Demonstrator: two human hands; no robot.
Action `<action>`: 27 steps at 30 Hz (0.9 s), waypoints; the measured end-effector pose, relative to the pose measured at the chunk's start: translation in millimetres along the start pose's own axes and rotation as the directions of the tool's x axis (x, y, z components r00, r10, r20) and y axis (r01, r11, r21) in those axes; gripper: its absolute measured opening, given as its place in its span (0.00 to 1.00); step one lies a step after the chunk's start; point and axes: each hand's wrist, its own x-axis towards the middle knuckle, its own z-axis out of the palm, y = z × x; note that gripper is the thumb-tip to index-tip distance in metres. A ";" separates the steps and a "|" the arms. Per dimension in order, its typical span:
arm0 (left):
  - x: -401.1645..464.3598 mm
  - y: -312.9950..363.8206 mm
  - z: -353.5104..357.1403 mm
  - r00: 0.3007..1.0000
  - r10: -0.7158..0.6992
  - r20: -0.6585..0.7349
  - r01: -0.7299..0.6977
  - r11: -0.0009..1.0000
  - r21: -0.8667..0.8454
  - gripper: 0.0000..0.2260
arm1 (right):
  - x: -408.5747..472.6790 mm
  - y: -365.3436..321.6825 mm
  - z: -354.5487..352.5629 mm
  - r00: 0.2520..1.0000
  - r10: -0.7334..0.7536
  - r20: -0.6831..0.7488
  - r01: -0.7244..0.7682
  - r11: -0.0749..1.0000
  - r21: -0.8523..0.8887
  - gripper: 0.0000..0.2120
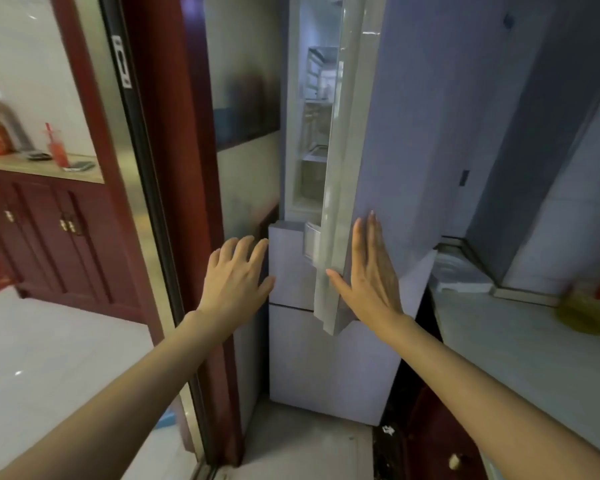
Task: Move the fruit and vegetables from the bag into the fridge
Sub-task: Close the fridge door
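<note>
At the fridge [329, 358], right hand [371, 275] lies flat against the ajar door [388, 133]; left hand [234, 278] hovers, fingers spread.

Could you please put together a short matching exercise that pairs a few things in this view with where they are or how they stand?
Things:
1. fridge door
2. right hand
3. left hand
4. red drink cup

Places or states:
A. on the counter at far left
B. flat against the outside of the door
C. partly open
D. spread, in front of the fridge's lower left part

Pairs: 1-C, 2-B, 3-D, 4-A
</note>
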 end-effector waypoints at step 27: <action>182.9 -87.8 97.0 0.998 -0.056 -0.031 0.059 0.992 0.114 0.23 | 244.1 19.0 245.2 0.985 -0.110 0.134 0.139 0.961 -0.239 0.44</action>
